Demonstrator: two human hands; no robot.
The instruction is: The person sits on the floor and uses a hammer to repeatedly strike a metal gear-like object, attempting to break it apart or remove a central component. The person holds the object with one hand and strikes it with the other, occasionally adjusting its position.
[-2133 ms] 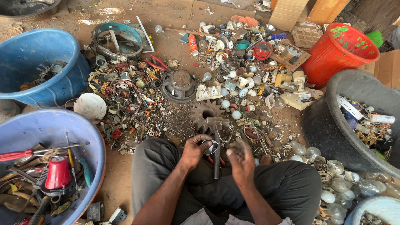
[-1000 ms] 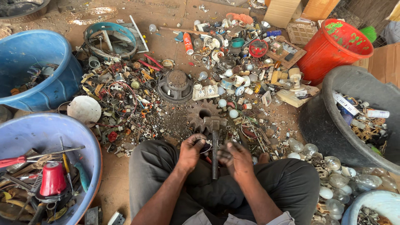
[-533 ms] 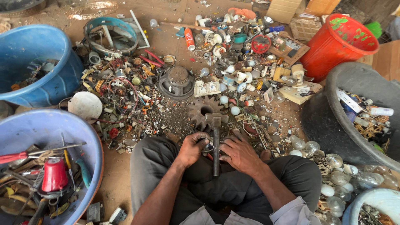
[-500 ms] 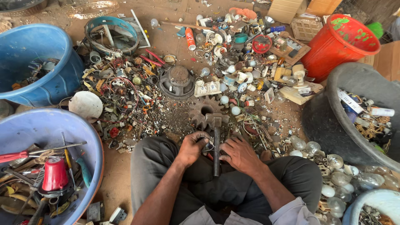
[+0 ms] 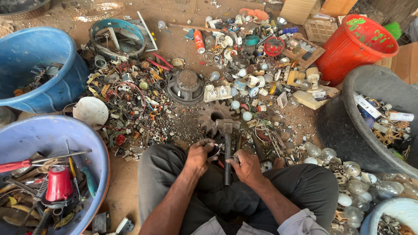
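Note:
I sit cross-legged on the ground with both hands over my lap. My left hand (image 5: 200,153) is closed on a small dark round part (image 5: 214,150). My right hand (image 5: 246,166) is curled next to it, pinching what looks like a thin metal piece (image 5: 234,156) that points at the part. A hammer (image 5: 227,143) lies between the hands, its head resting by a rusty gear wheel (image 5: 212,116) and its handle running toward my lap. Neither hand grips the hammer.
A wide heap of scrap covers the ground ahead, including a speaker (image 5: 187,85). Two blue tubs (image 5: 26,48) (image 5: 30,135) stand at left, the nearer one holding tools. A red bucket (image 5: 357,48) and a black tub (image 5: 348,117) stand at right, with glass bulbs (image 5: 352,187) beside my knee.
My right hand has come down from a raised position and closed in beside the left hand. The left hand has kept its hold on the small part. The hammer has stayed put.

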